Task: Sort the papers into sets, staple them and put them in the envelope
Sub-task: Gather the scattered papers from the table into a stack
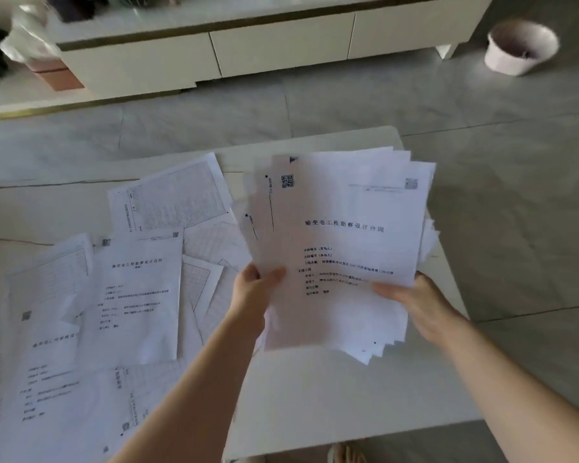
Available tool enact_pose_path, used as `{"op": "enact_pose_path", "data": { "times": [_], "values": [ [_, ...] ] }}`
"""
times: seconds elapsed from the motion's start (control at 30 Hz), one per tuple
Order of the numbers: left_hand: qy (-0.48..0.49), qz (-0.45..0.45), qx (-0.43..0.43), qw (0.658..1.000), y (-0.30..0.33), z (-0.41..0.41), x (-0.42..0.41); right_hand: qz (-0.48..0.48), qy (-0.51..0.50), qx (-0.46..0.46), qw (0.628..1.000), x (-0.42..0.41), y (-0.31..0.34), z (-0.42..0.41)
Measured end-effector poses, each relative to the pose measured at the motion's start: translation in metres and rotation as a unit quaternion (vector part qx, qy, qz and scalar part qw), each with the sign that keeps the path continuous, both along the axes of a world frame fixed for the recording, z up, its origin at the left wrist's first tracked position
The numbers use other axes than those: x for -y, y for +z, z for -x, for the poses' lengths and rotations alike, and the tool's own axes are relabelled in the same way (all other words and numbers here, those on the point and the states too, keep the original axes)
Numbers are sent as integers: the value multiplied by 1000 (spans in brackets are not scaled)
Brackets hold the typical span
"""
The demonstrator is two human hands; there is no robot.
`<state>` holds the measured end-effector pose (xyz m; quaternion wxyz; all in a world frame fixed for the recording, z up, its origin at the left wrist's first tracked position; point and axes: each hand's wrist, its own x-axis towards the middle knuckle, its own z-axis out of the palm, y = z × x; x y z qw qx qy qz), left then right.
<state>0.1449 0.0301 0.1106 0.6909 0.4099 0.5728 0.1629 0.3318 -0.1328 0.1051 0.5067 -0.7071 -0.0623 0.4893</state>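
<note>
I hold a fanned stack of white printed papers [345, 235] above the right part of the white table [315, 389]. The top sheet is a cover page with a title line and a QR code. My left hand [253, 295] grips the stack's lower left edge, thumb on the front. My right hand [411, 299] holds its lower right edge, thumb laid across the top sheet. More printed sheets [137, 295] lie spread and overlapping over the table's left half, among them cover pages and grid forms. No stapler or envelope is in view.
Beyond the table is a grey tiled floor [482, 111]. A low white cabinet [248, 48] with drawers runs along the back. A white bin [520, 48] stands on the floor at the far right. A foot in a sandal [346, 454] shows below the table's near edge.
</note>
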Motion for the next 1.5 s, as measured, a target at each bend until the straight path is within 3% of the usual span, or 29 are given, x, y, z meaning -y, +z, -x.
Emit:
{"op": "enact_pose_path", "data": {
  "times": [0.13, 0.3, 0.47, 0.6, 0.7, 0.87, 0.97, 1.03, 1.13, 1.3, 1.5],
  "values": [
    [4, -73, 29, 997, 46, -20, 6, -40, -71, 41, 996, -2, 34, -10],
    [-5, -87, 89, 992, 73, -39, 13, -98, -69, 87, 989, -5, 61, -26],
    [-3, -100, 66, 993, 55, -52, 23, -89, -97, 102, 986, -6, 40, -19],
    [12, -130, 107, 986, 42, -31, 17, -135, -112, 114, 978, 7, 40, -16],
    [-55, -152, 134, 978, 29, -12, 11, -130, -103, 133, 977, 17, 32, -15],
    [-146, -157, 70, 974, 17, -18, 15, -106, -101, 169, 975, 4, 12, 3],
    [-124, -226, 40, 965, 22, -27, 18, -124, -80, 228, 962, -4, 20, 6],
    [-101, -249, 77, 960, 25, -22, 19, -147, -85, 243, 955, 0, 27, 4],
    [-107, -236, 119, 958, 11, -8, 26, -156, -69, 239, 956, 11, 20, 6],
    [-133, -262, 94, 951, -32, 2, 54, -155, -56, 249, 954, 25, -17, 28],
    [-104, -293, 128, 942, -35, 23, 78, -192, -84, 261, 942, 56, -29, 39]
  ]
}}
